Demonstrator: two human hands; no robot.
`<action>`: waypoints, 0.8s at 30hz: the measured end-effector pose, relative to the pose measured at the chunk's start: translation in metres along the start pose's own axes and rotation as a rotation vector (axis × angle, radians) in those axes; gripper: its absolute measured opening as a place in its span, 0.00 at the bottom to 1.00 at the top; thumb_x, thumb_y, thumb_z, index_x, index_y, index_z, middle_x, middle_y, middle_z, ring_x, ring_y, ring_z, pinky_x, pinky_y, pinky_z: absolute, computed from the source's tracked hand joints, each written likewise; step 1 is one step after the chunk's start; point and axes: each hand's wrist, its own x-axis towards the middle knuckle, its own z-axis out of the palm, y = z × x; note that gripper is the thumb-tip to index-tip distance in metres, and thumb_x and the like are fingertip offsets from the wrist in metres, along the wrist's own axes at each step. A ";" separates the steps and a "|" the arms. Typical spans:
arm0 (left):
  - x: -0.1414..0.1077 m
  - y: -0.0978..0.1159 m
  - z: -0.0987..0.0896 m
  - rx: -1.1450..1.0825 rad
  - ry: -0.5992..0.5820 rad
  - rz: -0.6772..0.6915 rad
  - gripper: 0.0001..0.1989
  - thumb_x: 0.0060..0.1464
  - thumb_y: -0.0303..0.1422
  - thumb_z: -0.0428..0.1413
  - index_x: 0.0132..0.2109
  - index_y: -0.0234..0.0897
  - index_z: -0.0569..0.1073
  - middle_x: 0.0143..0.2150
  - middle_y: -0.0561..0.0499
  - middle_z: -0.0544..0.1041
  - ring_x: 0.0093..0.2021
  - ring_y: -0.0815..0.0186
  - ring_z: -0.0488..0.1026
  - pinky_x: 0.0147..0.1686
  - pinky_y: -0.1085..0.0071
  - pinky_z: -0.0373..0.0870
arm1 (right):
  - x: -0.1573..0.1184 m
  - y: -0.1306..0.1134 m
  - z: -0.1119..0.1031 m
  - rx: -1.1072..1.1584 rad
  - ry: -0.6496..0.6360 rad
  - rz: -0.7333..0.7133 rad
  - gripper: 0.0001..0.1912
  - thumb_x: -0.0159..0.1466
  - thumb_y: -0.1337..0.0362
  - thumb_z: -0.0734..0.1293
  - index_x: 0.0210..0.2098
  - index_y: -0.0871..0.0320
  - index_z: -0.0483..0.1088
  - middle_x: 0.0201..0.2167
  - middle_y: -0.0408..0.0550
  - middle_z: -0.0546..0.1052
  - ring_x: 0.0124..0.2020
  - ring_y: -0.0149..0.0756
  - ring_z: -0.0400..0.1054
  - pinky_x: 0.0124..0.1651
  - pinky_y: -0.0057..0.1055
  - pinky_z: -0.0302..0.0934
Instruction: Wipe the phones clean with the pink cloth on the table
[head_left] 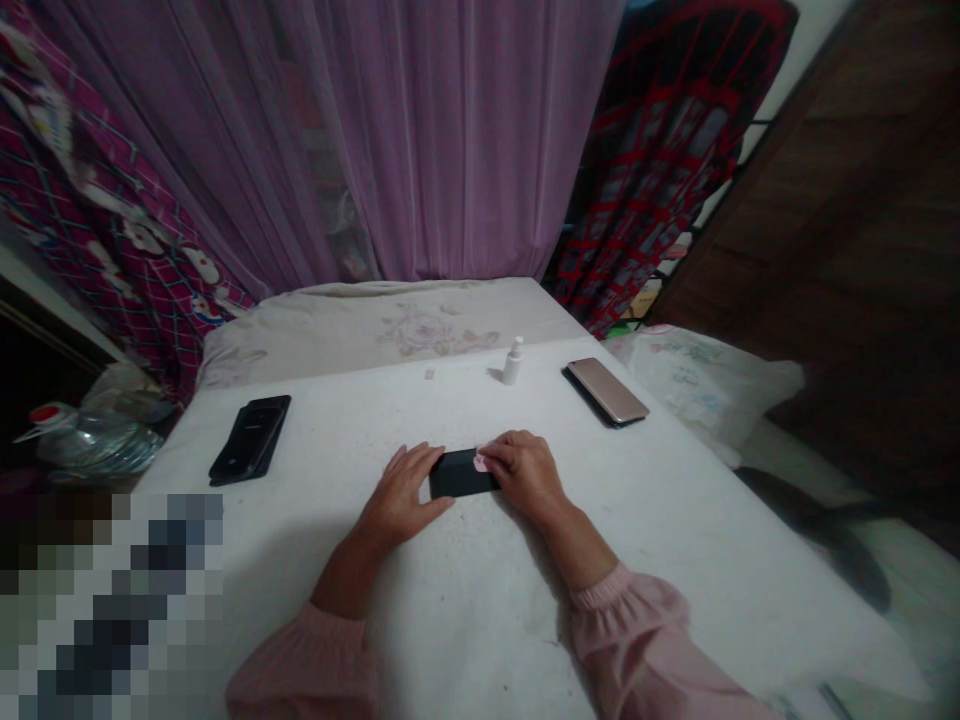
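Note:
A dark smartphone (459, 476) lies flat on the white-covered table, its long side running left to right. My left hand (399, 497) grips its left end, thumb on the near edge and fingertips on the far edge. Pinched in the fingers of my right hand (531, 475) is a small pink cloth (481, 460), pressed on the phone's face near the right end. That hand covers the phone's right end. Beyond the phone a small white spray bottle (513, 362) stands upright.
Dark phones (250, 440) lie stacked at the left, and a gold phone (607, 390) rests on a dark one at the right. A tiny pale square (429, 375) lies near the bottle. A plastic bag (697, 385) is beside the right edge; a water jug (94, 440) is beyond the left.

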 end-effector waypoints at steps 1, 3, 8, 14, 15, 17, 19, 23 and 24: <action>0.000 0.000 0.000 0.001 0.001 -0.002 0.31 0.55 0.39 0.59 0.64 0.40 0.62 0.63 0.43 0.69 0.64 0.52 0.63 0.66 0.48 0.52 | 0.000 0.007 -0.003 0.003 0.013 0.038 0.08 0.63 0.64 0.68 0.40 0.48 0.79 0.36 0.45 0.79 0.41 0.37 0.69 0.44 0.34 0.54; 0.000 0.000 0.001 0.003 0.004 -0.003 0.32 0.55 0.39 0.59 0.64 0.40 0.62 0.63 0.43 0.69 0.64 0.52 0.63 0.66 0.48 0.52 | -0.001 0.017 -0.007 -0.003 0.037 0.084 0.09 0.64 0.65 0.68 0.40 0.48 0.79 0.36 0.45 0.79 0.41 0.37 0.69 0.43 0.34 0.55; 0.000 0.001 0.002 0.003 0.010 -0.005 0.31 0.54 0.39 0.59 0.64 0.39 0.62 0.62 0.43 0.70 0.64 0.52 0.63 0.66 0.49 0.52 | 0.002 -0.001 0.002 -0.023 0.028 0.002 0.09 0.64 0.65 0.68 0.41 0.49 0.79 0.36 0.46 0.79 0.40 0.38 0.69 0.43 0.35 0.54; 0.001 0.000 0.001 0.002 -0.012 -0.010 0.31 0.54 0.40 0.59 0.63 0.38 0.63 0.62 0.42 0.70 0.64 0.52 0.63 0.66 0.48 0.52 | 0.002 -0.028 0.015 0.032 -0.001 -0.124 0.08 0.62 0.66 0.69 0.40 0.50 0.79 0.36 0.46 0.79 0.39 0.37 0.68 0.41 0.35 0.53; 0.001 0.000 0.001 0.002 -0.011 -0.009 0.31 0.54 0.40 0.59 0.63 0.38 0.63 0.62 0.42 0.70 0.64 0.52 0.63 0.66 0.48 0.52 | 0.002 -0.025 0.013 0.041 0.002 -0.118 0.08 0.62 0.66 0.70 0.40 0.50 0.79 0.36 0.46 0.79 0.39 0.37 0.68 0.41 0.35 0.53; 0.001 0.000 0.001 0.004 -0.003 -0.009 0.31 0.54 0.40 0.59 0.63 0.38 0.63 0.62 0.42 0.69 0.64 0.52 0.63 0.66 0.49 0.52 | 0.000 -0.011 0.007 0.055 0.015 -0.089 0.07 0.62 0.66 0.70 0.39 0.49 0.79 0.36 0.45 0.79 0.39 0.37 0.68 0.42 0.35 0.53; 0.000 0.000 0.001 0.003 0.004 -0.010 0.31 0.54 0.39 0.59 0.63 0.37 0.63 0.63 0.41 0.69 0.64 0.52 0.63 0.66 0.48 0.52 | -0.003 0.007 -0.001 0.062 0.033 -0.040 0.07 0.62 0.65 0.70 0.39 0.48 0.79 0.36 0.44 0.79 0.40 0.37 0.69 0.43 0.35 0.54; 0.000 0.000 0.000 -0.010 0.003 -0.012 0.31 0.54 0.40 0.59 0.63 0.41 0.62 0.63 0.43 0.69 0.64 0.50 0.64 0.66 0.48 0.52 | -0.006 0.028 -0.010 0.051 0.044 0.018 0.07 0.62 0.65 0.70 0.38 0.48 0.79 0.36 0.44 0.80 0.39 0.36 0.69 0.44 0.34 0.55; 0.000 0.000 0.000 -0.010 0.001 -0.011 0.32 0.54 0.40 0.59 0.64 0.41 0.62 0.63 0.43 0.69 0.64 0.51 0.64 0.66 0.48 0.52 | -0.006 0.027 -0.010 0.043 0.041 0.013 0.07 0.62 0.65 0.70 0.39 0.48 0.79 0.36 0.44 0.80 0.39 0.36 0.69 0.44 0.34 0.55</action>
